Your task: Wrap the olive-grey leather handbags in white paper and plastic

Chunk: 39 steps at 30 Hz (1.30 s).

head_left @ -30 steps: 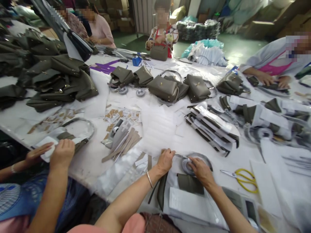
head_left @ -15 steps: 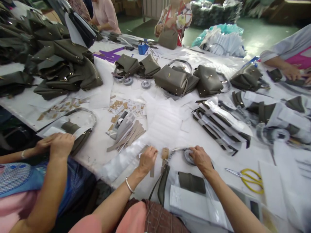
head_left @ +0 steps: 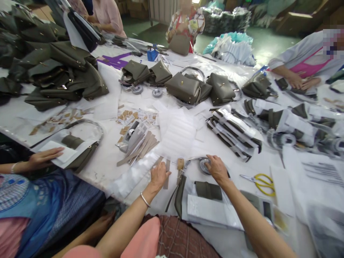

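Left hand (head_left: 158, 175) now sits farther left, leaving the kraft hang tag (head_left: 180, 164) uncovered.
Its fingers curl over brown strips (head_left: 166, 180), grip unclear; the tag lies right of them. The right hand's (head_left: 217, 171) fingers meet a wrapped coil (head_left: 202, 166), hold also unclear; the plastic-wrapped olive handbag (head_left: 208, 190) lies bodyward of them. Farther right, a plastic bag's (head_left: 321, 171) print is unreadable.

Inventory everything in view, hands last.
Table: one, white, throughout.
Piled bags: many, olive, far left.
Separate bags: several, olive, table middle.
Near bag: one, olive and white, near edge.
Stack: one, white and olive, right.
Sheets: several, white, centre.
Tags: many, brown and white, centre-left.
Strips: several, grey-brown, centre-left.
Roll: one, grey, beyond near bag.
Scissors: one pair, yellow-handled, right.
Co-workers: at least five, mixed clothing, around table.
Left hand: one, bare, near strips.
Right hand: one, bare, at roll.
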Tool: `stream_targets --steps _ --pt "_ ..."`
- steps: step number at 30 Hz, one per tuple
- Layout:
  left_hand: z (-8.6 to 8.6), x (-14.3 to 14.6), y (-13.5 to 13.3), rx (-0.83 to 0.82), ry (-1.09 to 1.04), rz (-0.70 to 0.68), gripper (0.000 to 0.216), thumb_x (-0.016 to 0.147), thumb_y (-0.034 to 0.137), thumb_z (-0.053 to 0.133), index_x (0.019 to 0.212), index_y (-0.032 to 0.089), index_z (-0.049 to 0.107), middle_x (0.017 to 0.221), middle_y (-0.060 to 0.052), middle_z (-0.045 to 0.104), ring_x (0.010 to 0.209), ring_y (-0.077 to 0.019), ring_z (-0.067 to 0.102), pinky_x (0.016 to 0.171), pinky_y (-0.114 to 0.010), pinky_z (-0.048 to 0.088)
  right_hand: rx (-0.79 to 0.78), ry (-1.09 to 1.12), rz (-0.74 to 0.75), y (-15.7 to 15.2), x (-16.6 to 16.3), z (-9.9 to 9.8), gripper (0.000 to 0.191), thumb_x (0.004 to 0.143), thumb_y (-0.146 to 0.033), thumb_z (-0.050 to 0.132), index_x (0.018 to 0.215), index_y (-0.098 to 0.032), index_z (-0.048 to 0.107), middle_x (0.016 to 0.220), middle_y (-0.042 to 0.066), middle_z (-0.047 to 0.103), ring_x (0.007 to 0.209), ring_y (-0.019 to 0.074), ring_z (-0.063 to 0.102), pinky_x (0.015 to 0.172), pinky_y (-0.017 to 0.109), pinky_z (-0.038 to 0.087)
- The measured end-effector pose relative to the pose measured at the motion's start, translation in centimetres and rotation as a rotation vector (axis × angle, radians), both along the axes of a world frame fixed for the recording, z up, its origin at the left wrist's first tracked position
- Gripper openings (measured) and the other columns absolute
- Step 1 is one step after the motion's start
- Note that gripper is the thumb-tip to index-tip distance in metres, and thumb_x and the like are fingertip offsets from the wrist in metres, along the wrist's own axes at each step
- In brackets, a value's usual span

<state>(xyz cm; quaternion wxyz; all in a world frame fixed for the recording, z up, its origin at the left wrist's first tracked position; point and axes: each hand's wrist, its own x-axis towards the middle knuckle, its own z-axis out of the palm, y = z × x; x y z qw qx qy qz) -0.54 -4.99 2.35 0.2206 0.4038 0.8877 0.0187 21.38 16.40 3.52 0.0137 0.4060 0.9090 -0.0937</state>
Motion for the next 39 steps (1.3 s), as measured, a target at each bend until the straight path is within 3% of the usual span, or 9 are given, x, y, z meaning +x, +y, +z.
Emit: stream_targets --steps 4,7,12,15,17,24,30,35,39 --pt "0.1 -0.8 -0.9 0.054 -0.116 0.077 0.011 0.084 0.028 0.067 0.083 0.019 0.062 0.097 -0.007 0.067 0.090 -0.0221 0.066 0.073 -0.029 0.046 -0.030 0.288 -0.043 -2.6 0.8 1.6 0.035 0.087 -0.026 0.054 0.121 -0.019 0.062 0.109 0.012 0.067 0.103 0.0275 0.059 0.094 0.041 0.047" --pt "0.9 -1.3 -2.0 0.185 -0.362 0.205 0.013 0.084 0.024 0.060 0.073 0.018 0.056 0.077 -0.002 0.065 0.075 -0.0170 0.065 0.068 -0.026 0.046 -0.200 0.471 -0.103 -5.7 1.2 2.6 0.030 0.088 -0.030 0.053 0.113 -0.022 0.067 0.106 0.010 0.068 0.100 0.0258 0.062 0.092 0.042 0.049" --pt "3.5 0.1 -2.7 0.413 -1.004 0.317 0.035 0.085 0.052 0.054 0.077 0.019 0.053 0.061 0.003 0.058 0.048 -0.0106 0.054 0.049 -0.021 0.042 -0.865 0.592 -0.349 -10.9 0.8 3.7 0.031 0.078 -0.041 0.067 0.101 -0.020 0.071 0.090 0.007 0.072 0.081 0.0224 0.065 0.076 0.038 0.053" --pt "5.6 2.4 -1.6 0.404 -1.312 0.234 0.044 0.079 0.061 0.061 0.077 0.018 0.052 0.055 0.007 0.049 0.041 -0.0046 0.037 0.040 -0.017 0.025 -1.292 0.724 -0.386 -12.8 0.4 4.9 0.050 0.068 -0.044 0.078 0.111 -0.019 0.069 0.101 0.007 0.070 0.077 0.0196 0.065 0.066 0.033 0.051" --pt "6.8 4.0 -0.3 0.327 -1.535 0.173 0.046 0.077 0.060 0.067 0.081 0.016 0.054 0.058 0.007 0.047 0.041 -0.0021 0.027 0.038 -0.017 0.016 -1.426 0.859 -0.371 -13.3 0.3 5.9 0.056 0.065 -0.042 0.082 0.114 -0.021 0.068 0.102 0.006 0.069 0.077 0.0167 0.064 0.065 0.030 0.049" --pt "7.5 6.4 3.1 0.075 -1.739 0.070 0.048 0.071 0.058 0.075 0.081 0.016 0.053 0.052 0.011 0.038 0.036 0.0000 0.018 0.038 -0.020 0.007 -1.201 1.084 -0.486 -12.7 2.1 7.3 0.033 0.063 -0.043 0.084 0.085 -0.019 0.075 0.095 0.004 0.070 0.073 0.0124 0.058 0.058 0.023 0.044" --pt "6.8 7.4 3.8 0.195 -1.618 0.056 0.054 0.078 0.068 0.062 0.087 0.016 0.054 0.069 0.002 0.058 0.043 -0.0033 0.040 0.039 -0.018 0.026 -1.078 1.163 -0.664 -11.1 3.9 7.3 0.043 0.068 -0.055 0.079 0.084 -0.016 0.071 0.065 0.003 0.069 0.059 0.0156 0.062 0.054 0.028 0.050" --pt "6.1 7.9 5.5 0.249 -1.393 -0.061 0.043 0.080 0.059 0.060 0.080 0.017 0.053 0.068 0.001 0.063 0.047 -0.0078 0.050 0.046 -0.020 0.037 -1.187 1.102 -0.642 -10.2 4.1 7.1 0.046 0.062 -0.055 0.084 0.081 -0.015 0.070 0.076 0.008 0.075 0.071 0.0231 0.071 0.071 0.040 0.060" --pt "5.3 7.0 8.4 0.344 -1.013 -0.204 0.025 0.089 0.041 0.052 0.083 0.018 0.059 0.078 -0.001 0.067 0.068 -0.0142 0.062 0.063 -0.025 0.047 -0.992 1.169 -0.727 -8.7 4.1 6.6 0.046 0.064 -0.058 0.082 0.083 -0.017 0.069 0.077 0.006 0.074 0.074 0.0241 0.071 0.075 0.043 0.060"
